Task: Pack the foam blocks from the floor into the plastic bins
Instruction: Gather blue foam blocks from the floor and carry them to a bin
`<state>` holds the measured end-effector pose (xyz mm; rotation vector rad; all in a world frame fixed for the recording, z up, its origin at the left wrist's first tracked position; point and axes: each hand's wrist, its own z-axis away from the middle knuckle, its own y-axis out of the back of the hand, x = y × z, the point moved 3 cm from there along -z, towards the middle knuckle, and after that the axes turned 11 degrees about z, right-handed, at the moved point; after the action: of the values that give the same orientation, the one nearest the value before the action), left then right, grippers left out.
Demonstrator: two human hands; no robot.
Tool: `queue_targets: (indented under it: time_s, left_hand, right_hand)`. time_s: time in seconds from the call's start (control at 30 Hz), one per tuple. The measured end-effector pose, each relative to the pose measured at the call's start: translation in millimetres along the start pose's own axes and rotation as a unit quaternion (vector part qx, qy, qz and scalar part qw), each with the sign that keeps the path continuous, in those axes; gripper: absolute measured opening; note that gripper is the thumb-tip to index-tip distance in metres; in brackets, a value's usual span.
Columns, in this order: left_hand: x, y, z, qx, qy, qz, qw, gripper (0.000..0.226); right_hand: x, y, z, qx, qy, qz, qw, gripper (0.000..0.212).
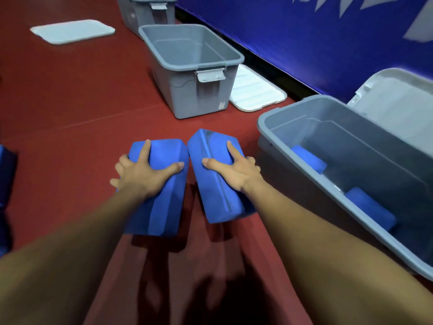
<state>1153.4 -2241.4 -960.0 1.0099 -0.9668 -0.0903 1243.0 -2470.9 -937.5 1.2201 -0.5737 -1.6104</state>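
Near bin [351, 132] three o'clock, far bin [199, 97] twelve o'clock, left hand [143, 174] grasping left block [164, 207], right hand [236, 170] grasping right block [215, 198].

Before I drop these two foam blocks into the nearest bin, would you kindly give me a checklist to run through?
1. Left hand holds the left block: ok.
2. Right hand holds the right block: ok.
3. Near bin has its lid off: ok.
4. Room in the near bin beside the far stored block and the near stored block: ok.
5. No blocks left on the floor: cannot tell; the blue shape at the left edge is cut off.
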Motion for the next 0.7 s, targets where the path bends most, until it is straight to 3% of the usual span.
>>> queue_targets:
  time_s: [0.23,0.37,0.53,0.7]
  left_hand:
    - [92,39,11,-0.023,-0.076,0.043,0.996,0.114]
    - [147,28,34,-0.052,-0.119,0.055,0.990,0.113]
    - [224,-8,70,-0.092,-0.173,0.059,0.979,0.114]
    - [294,-49,109,-0.115,-0.232,0.043,0.965,0.114]
  right_hand:
    - [-2,91,33,0.071,-0.005,-0.104,0.992,0.129]
    - [17,151,56,0.134,-0.043,-0.083,0.987,0.129]
    - [78,219,90,0.216,-0.123,-0.055,0.967,0.121]
    - [163,237,107,0.229,-0.213,-0.060,0.948,0.113]
